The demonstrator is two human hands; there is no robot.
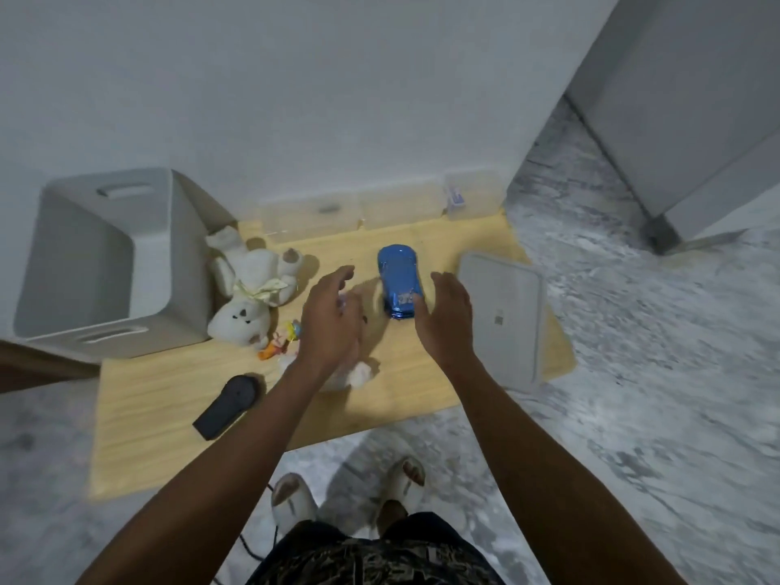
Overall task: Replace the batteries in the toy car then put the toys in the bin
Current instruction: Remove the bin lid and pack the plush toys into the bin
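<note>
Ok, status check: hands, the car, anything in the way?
Left hand open, right hand open, both empty. Blue toy car upright on the table between them, right hand at its rear. Grey bin on the left, nothing blocking.

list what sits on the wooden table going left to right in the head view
grey bin → black remote → white teddy bear → small orange toy → blue toy car → grey lid

Clear boxes [380,211] along wall; wooden table [169,394]
</note>
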